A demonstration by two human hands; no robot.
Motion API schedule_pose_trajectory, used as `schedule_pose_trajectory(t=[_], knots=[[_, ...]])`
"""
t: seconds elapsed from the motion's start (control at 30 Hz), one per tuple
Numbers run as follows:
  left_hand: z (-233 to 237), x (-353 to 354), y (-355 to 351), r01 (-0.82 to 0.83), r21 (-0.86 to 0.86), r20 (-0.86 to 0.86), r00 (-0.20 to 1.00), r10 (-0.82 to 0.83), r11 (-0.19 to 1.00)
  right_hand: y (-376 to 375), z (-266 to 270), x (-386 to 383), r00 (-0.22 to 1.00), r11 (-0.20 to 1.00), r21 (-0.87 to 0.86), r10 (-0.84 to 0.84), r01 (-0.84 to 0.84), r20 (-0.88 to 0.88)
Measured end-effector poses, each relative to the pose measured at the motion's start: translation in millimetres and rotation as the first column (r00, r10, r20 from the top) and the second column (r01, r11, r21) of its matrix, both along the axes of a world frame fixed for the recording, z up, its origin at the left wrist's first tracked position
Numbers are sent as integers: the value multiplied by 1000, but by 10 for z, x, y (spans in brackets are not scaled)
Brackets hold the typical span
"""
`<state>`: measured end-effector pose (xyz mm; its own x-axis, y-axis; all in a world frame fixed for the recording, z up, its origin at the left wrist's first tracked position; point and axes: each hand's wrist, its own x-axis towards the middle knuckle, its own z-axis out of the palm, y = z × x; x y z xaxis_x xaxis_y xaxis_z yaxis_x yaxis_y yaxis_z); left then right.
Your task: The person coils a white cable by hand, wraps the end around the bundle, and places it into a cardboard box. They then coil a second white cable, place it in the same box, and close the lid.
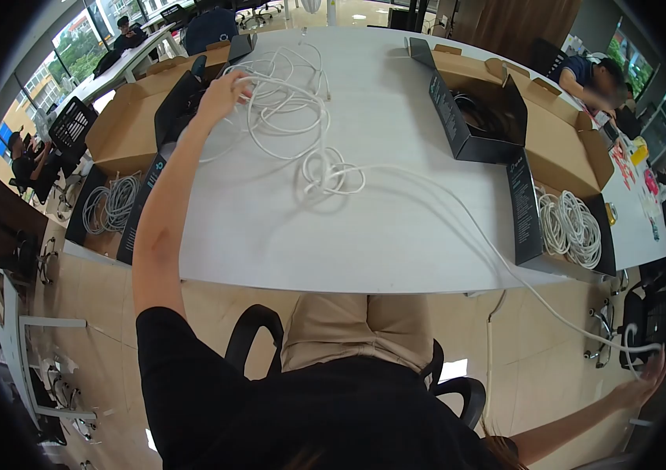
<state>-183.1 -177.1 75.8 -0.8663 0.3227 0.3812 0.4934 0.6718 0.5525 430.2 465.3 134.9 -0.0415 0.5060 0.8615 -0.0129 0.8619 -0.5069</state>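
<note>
White cable (325,168) lies loosely tangled on the bench (270,235), with one run stretched off the edge. Left hand (223,92) grips the far loops; right hand (648,374) holds the stretched run. Judgement: straightening is partly done and no coil is formed.

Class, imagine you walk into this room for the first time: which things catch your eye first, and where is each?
A long white cable sprawls in tangled loops over the white table, its far loops gripped by the outstretched left hand. It runs off the near right edge to the right hand, stretched low to the right. Coiled white cables fill a box at the table's right.
</note>
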Motion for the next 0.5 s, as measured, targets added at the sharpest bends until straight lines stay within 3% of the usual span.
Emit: schedule_pose_trajectory(t=[0.07, 0.13, 0.23, 0.3, 0.43, 0.5], knots=[[105, 280, 198, -6, -100, -71, 998, -1, 995, -485, 104, -474, 999, 999, 45, -24, 23, 24], [234, 752, 383, -37, -144, -109, 994, 21, 989, -834, 95, -756, 996, 995, 46, 84, -86, 34], [344, 1408, 447, -84, -211, -481, 876, -28, 974, -1178, -47, -1097, 973, 971, 78, 222, -227, 65], [354, 1825, 499, -57, -202, -566, 822, -69, 978, -1369, -194, -1314, 932, 929, 83, 355, -361, 76], [146, 2683, 770, 287, -2, -291, 916, -275, 958, -1835, -374, -1779, 745, 742, 96, 646, -664, 166], [48, 2966, 925, 463, 62, -125, 882, -453, 884, -2212, -345, -2030, 665, 650, 153, 707, -745, 240]])
